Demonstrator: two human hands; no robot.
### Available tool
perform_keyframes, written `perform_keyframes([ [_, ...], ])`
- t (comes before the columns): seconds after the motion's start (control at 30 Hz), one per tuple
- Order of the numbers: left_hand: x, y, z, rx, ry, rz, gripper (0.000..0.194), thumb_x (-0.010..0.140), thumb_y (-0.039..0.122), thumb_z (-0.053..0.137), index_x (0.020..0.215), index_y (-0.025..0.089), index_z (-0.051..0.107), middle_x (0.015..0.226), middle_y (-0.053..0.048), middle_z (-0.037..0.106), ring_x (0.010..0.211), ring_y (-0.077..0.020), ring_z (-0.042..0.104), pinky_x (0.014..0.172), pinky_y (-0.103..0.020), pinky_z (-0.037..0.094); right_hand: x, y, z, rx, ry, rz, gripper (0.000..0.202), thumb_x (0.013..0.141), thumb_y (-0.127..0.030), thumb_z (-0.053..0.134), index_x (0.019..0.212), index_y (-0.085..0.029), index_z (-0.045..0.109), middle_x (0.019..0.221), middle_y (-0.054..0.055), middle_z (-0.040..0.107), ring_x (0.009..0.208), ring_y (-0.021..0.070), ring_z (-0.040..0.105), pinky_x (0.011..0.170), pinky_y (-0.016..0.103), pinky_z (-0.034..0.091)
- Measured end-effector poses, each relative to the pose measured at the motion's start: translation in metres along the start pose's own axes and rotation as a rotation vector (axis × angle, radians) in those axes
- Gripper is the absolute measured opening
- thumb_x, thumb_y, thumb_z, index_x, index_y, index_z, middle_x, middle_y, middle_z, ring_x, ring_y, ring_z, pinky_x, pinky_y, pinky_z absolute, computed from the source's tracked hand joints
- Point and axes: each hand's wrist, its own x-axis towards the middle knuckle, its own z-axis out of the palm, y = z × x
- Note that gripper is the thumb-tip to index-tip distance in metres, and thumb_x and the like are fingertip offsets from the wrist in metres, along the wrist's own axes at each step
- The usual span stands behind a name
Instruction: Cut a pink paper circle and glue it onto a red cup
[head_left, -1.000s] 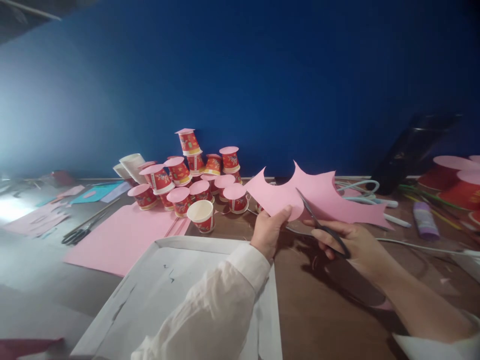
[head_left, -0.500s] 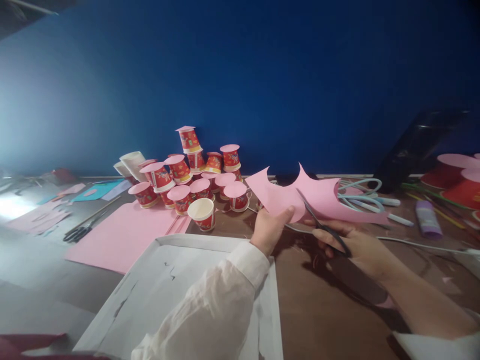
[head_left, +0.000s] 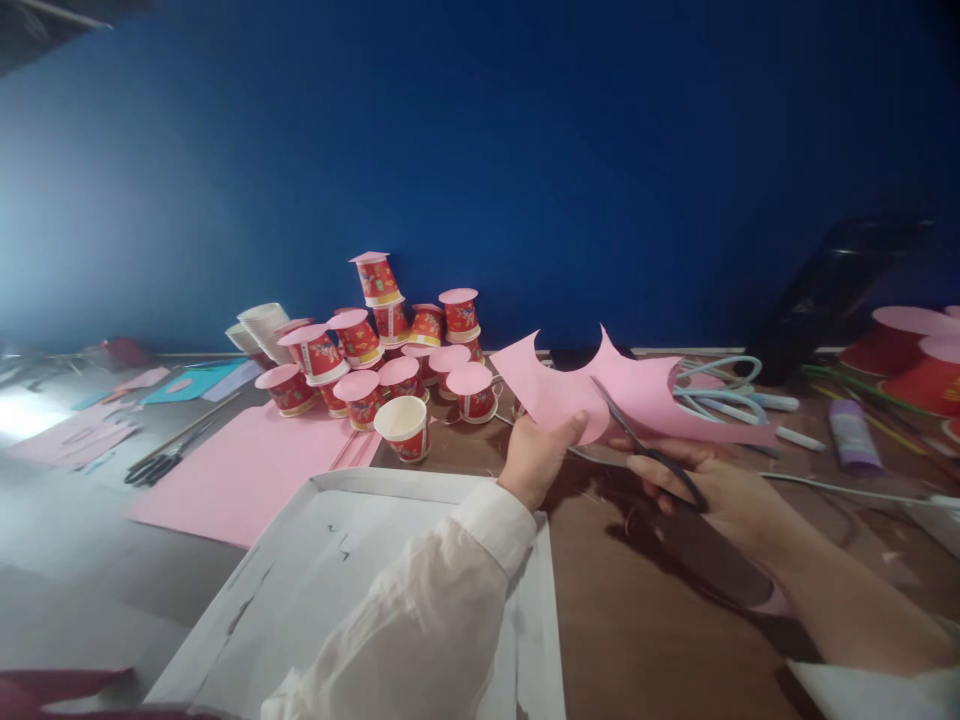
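Near the middle of the head view, my left hand (head_left: 538, 455) pinches a sheet of pink paper (head_left: 637, 395) at its lower left, thumb on top. The sheet's upper edge has curved notches with pointed tips. To the right, my right hand (head_left: 697, 485) is closed round the handles of black scissors (head_left: 645, 448). Their blades lie at the paper, beside a rounded pink part next to my left thumb. Left of my hands, several red patterned cups (head_left: 319, 358) stand upside down in a stack, many with pink discs on top. One open cup (head_left: 405, 425) stands upright.
A white tray or box lid (head_left: 300, 570) lies under my left sleeve. Pink sheets (head_left: 232, 475) and a second pair of scissors (head_left: 159, 462) are at left. A purple glue stick (head_left: 855, 438), a white cable (head_left: 832, 488), markers (head_left: 799, 438) and red cups (head_left: 930, 375) are at right.
My right hand and the scissors have shifted very slightly to the right. The paper and my left hand have hardly moved.
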Motion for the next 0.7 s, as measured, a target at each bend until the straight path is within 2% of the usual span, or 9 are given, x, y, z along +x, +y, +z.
perform_keyframes([
  [0.17, -0.001, 0.002, 0.0, 0.005, -0.003, -0.005, 0.043, 0.071, 0.026, 0.093, 0.11, 0.013, 0.082, 0.125, -0.018, 0.08, 0.123, -0.0355, 0.073, 0.117, -0.05, 0.051, 0.001, 0.005, 0.001, -0.005, 0.009, -0.056, 0.078, 0.074, -0.081, 0.076, 0.122, -0.02, 0.084, 0.056, 0.002, 0.064, 0.052, 0.0176, 0.06, 0.051, 0.029, 0.048],
  [0.3, 0.0, 0.0, -0.001, -0.008, -0.007, -0.005, 0.042, 0.071, 0.027, 0.093, 0.109, 0.013, 0.082, 0.125, -0.018, 0.08, 0.123, -0.0356, 0.073, 0.117, -0.049, 0.051, 0.002, 0.01, 0.0, -0.014, 0.026, -0.028, 0.077, 0.073, -0.082, 0.076, 0.119, -0.02, 0.085, 0.057, 0.003, 0.065, 0.053, 0.0169, 0.06, 0.05, 0.028, 0.047],
  [0.53, 0.0, 0.0, 0.0, -0.012, -0.001, -0.011, 0.041, 0.072, 0.027, 0.093, 0.108, 0.013, 0.082, 0.124, -0.018, 0.08, 0.122, -0.0361, 0.073, 0.116, -0.051, 0.051, -0.001, 0.0, 0.001, 0.031, -0.006, -0.036, 0.073, 0.075, -0.078, 0.078, 0.121, -0.021, 0.085, 0.056, 0.002, 0.063, 0.053, 0.0168, 0.059, 0.052, 0.029, 0.049],
  [0.7, -0.001, 0.002, 0.0, 0.006, -0.011, -0.016, 0.04, 0.074, 0.028, 0.09, 0.11, 0.011, 0.081, 0.126, -0.018, 0.079, 0.123, -0.0345, 0.073, 0.114, -0.047, 0.053, -0.002, -0.002, 0.001, 0.03, 0.003, -0.014, 0.08, 0.072, -0.081, 0.078, 0.122, -0.018, 0.084, 0.054, 0.001, 0.062, 0.052, 0.0163, 0.057, 0.051, 0.028, 0.049],
])
